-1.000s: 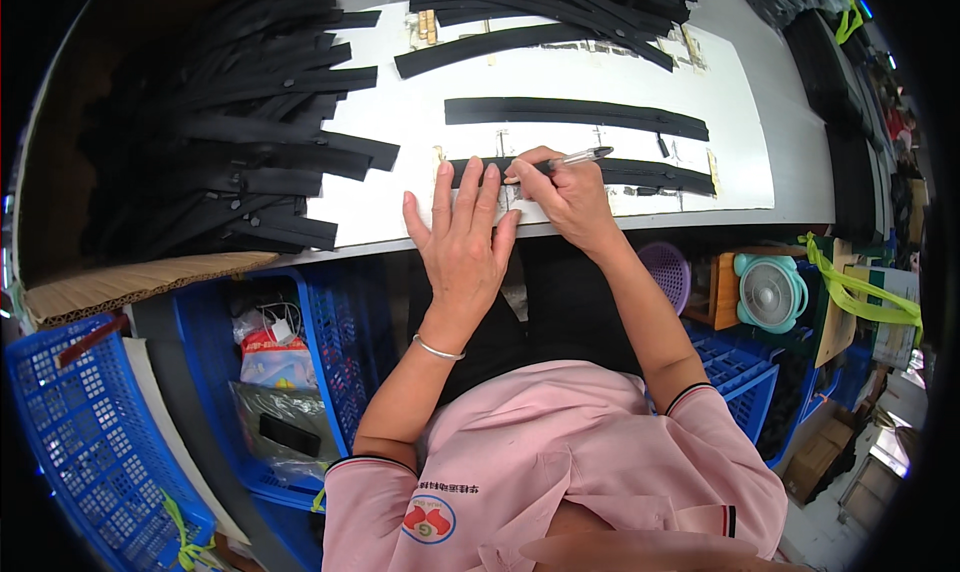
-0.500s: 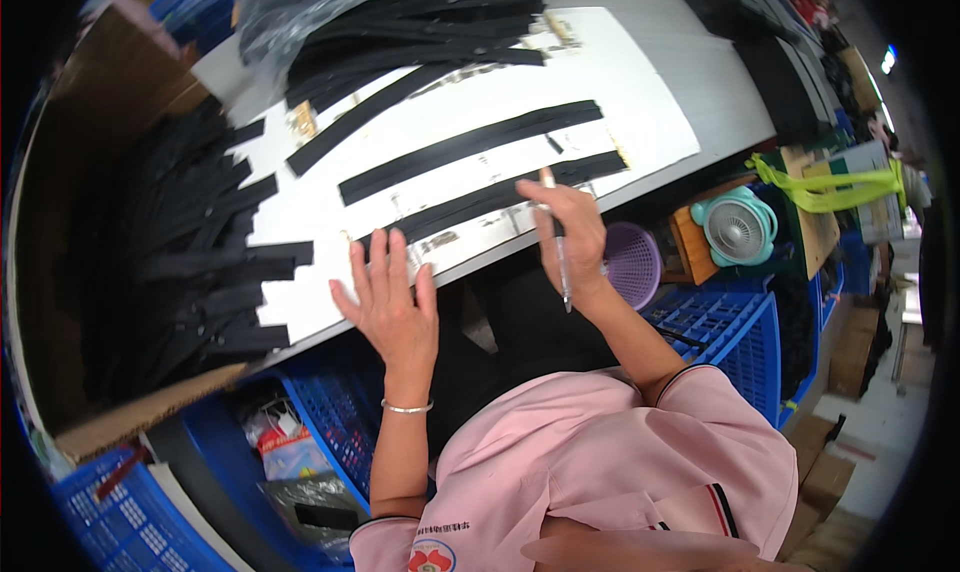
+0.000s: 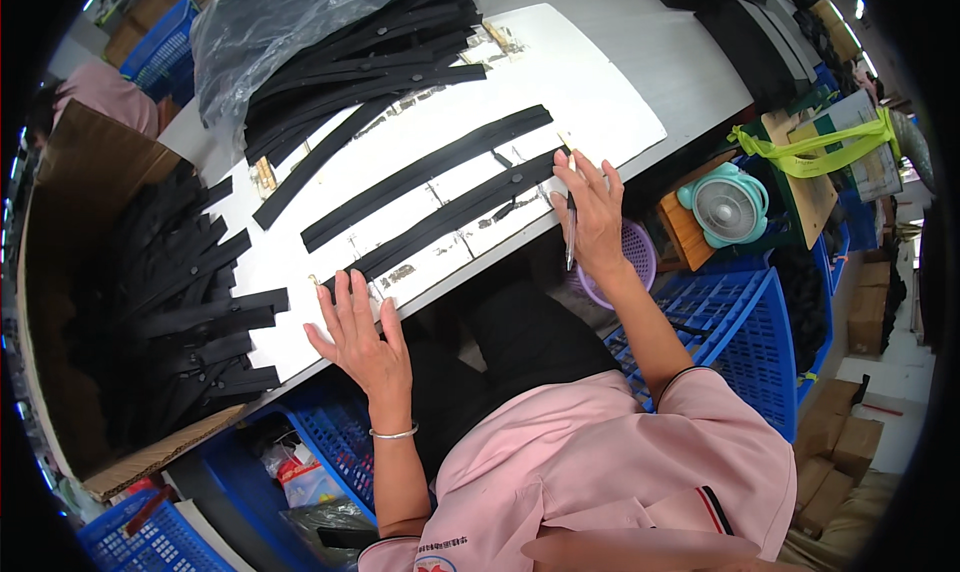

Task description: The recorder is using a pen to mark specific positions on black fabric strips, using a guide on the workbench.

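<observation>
A black fabric strip [image 3: 450, 212] with a button-like disc lies along the near edge of a white marked board [image 3: 590, 82]. My left hand [image 3: 365, 347] rests at the strip's left end, fingers spread flat. At the other end, my right hand [image 3: 597, 217] touches the strip with its fingertips and keeps a slim pen [image 3: 571, 234] tucked in its grip, pointing down toward me. Parallel to this strip and farther back lies a second black strip [image 3: 425, 177]. A third strip [image 3: 318, 162] slants behind it, beside a heap of similar strips [image 3: 370, 67].
At the left, a cardboard box [image 3: 85, 187] lies on its side with many black strips spilling from it. Clear plastic film [image 3: 290, 22] covers part of the heap. Right of me are a purple basket [image 3: 632, 262], a teal fan [image 3: 728, 207] and a blue crate [image 3: 745, 317].
My right hand has moved right to the strip's end, and its fingers have come down there. My left hand stays at the left end. The whole view has shifted slightly.
</observation>
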`<state>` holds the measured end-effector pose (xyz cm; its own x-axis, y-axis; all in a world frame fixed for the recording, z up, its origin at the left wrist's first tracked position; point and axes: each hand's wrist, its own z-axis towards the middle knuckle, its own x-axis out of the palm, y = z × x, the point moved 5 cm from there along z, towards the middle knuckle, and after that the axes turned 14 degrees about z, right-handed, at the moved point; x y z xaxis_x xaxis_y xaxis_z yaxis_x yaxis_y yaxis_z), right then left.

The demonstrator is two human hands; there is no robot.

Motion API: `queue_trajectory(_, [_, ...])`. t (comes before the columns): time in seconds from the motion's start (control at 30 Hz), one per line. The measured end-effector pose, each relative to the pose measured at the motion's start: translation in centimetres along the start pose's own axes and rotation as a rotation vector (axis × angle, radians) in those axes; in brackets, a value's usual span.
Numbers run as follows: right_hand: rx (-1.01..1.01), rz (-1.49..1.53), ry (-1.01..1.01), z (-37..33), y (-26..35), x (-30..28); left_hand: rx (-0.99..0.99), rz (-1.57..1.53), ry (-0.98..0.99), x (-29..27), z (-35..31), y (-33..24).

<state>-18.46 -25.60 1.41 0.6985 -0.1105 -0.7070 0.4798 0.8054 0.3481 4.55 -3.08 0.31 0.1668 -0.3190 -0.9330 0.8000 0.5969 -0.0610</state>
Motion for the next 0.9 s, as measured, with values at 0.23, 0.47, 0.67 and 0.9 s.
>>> queue_trajectory(0.23, [0.005, 0.107, 0.032, 0.0, -1.3, 0.0, -0.017, 0.029, 0.009, 0.1, 0.0, 0.1])
queue_trajectory(0.47, [0.034, 0.117, 0.019, -0.3, -1.5, 0.1, -0.039, -0.048, -0.015, -0.2, 0.0, 0.1])
queue_trajectory(0.67, [-0.003, 0.113, 0.029, -0.3, -1.4, 0.6, 0.112, -0.329, -0.103, -1.8, 2.5, -6.6])
queue_trajectory(0.9, [-0.023, 0.089, 0.036, -0.6, -1.6, 0.7, 0.109, -0.396, -0.179, -0.4, 4.6, -9.9])
